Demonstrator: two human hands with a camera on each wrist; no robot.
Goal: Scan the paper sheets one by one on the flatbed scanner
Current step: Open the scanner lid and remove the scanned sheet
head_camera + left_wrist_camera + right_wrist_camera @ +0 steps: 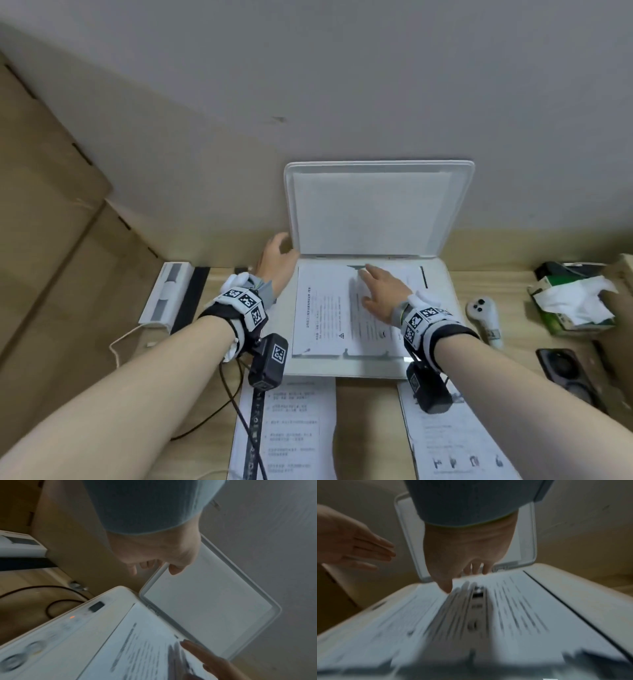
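Lid [373, 209] of the flatbed scanner [442, 366] stands open against the wall. A printed sheet [325, 308] lies on the glass, text side up from what I see, w/ its near edge at the front of the platen. My right hand [380, 298] lies flat on the sheet, fingers straight and spread, holding nothing, just pressing. My left hand [277, 260] is at the lid's left edge, fingers relaxed and loosely open; thumb looks to be touching the rim in the left wrist view, but I can't tell if it really grips.

Step in hand, I reckon: square the sheet, then shut the lid. To do it well I'd slide the paper w/ the flat palm till its corner meets the platen's ref corner, keep pressure light so it doesn't buckle, then pull the right hand clear before the left brings the lid down slowly, so no draft shifts the page.

Two more sheets [287, 425] wait on the desk [370, 428] in front of the scanner, one left, one right [455, 442]. Which pile is done, can't say.
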